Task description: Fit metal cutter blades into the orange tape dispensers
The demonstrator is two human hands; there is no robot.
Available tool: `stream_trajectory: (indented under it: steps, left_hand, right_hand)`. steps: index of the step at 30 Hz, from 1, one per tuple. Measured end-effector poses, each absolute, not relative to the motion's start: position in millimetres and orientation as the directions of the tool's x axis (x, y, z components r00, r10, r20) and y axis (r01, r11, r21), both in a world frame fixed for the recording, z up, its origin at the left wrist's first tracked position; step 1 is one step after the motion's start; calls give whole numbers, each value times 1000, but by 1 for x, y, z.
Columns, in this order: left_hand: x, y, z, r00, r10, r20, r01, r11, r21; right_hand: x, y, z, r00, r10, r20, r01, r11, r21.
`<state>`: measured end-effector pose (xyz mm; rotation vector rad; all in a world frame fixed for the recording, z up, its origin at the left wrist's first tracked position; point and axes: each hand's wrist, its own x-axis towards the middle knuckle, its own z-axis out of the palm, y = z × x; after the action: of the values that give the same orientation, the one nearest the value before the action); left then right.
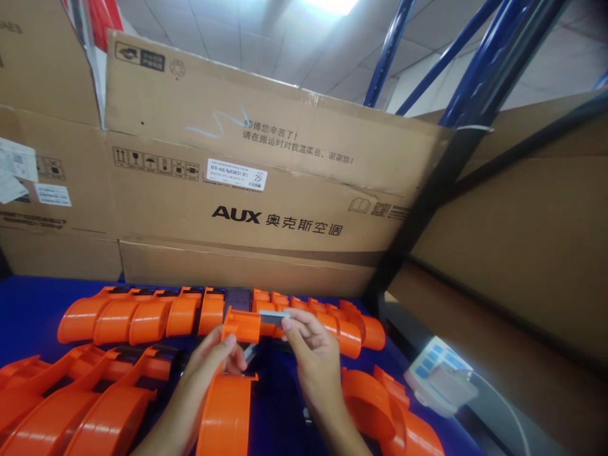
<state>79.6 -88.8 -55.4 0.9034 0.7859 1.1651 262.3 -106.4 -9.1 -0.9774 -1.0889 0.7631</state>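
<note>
Near the centre of the head view, my left hand (218, 354) is closed on an orange plastic part (243, 327), its thumb on the front face. My right hand (308, 345) pinches a thin grey strip (274, 316) between thumb and fingers, and the strip's left end meets the right edge of that part. Beneath my left hand is a larger curved orange piece (227, 415); whether it joins the held part is hidden by my fingers. Another grey strip (249, 353) shows beside my left fingertips.
Curved orange parts (147, 320) line the back of the blue surface (28, 291), with more at front left (109, 411) and right (413, 430). Behind stands a large cardboard box (285, 171). A white device with a cable (441, 373) is at right, near a dark rack post (427, 190).
</note>
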Motion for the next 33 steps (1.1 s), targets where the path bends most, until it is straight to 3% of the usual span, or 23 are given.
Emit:
stream_trajectory:
  steps: [7, 12, 18, 29, 33]
  left_hand:
    - [82, -105, -40, 192, 981, -33, -377, 104, 920]
    - [79, -118, -29, 152, 985, 88, -245, -49, 968]
    - [75, -119, -26, 85, 988, 131, -146, -118, 982]
    - [78, -121, -19, 159, 981, 108, -92, -94, 991]
    - [73, -118, -18, 123, 988, 90, -150, -71, 986]
  right_hand:
    - [259, -110, -14, 276, 882, 382, -45, 408, -912]
    - [257, -115, -20, 274, 836, 475, 130, 457, -880]
    - [257, -122, -16, 89, 837, 540, 265, 503, -823]
    - [257, -129, -12, -143, 795, 589, 392, 592, -704]
    - [261, -129, -8, -209, 776, 595, 428, 620, -657]
